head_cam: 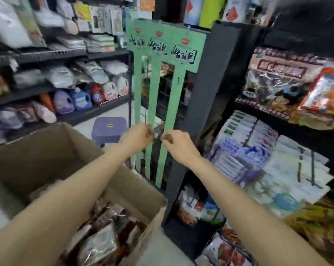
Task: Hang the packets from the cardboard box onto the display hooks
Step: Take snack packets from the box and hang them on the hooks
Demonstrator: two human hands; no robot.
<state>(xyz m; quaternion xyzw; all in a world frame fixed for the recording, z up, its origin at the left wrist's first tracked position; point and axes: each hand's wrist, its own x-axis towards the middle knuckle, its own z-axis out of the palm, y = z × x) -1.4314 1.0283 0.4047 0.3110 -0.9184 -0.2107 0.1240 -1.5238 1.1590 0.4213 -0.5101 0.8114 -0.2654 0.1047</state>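
Cardboard box (124,181) and black shelf post (204,104) flank green strips (158,104).

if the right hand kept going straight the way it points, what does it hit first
Probably the small dark packet pinched between the right hand and left hand, then the green hanging strips right behind it. The blur leaves depth unclear; hand and strip may already touch.

Open cardboard box (47,160) lower left, shiny brown packets (104,237) heaped inside, green display strips (158,112) hanging upright

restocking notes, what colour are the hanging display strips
Green display strips, with black lettering on top; head view.
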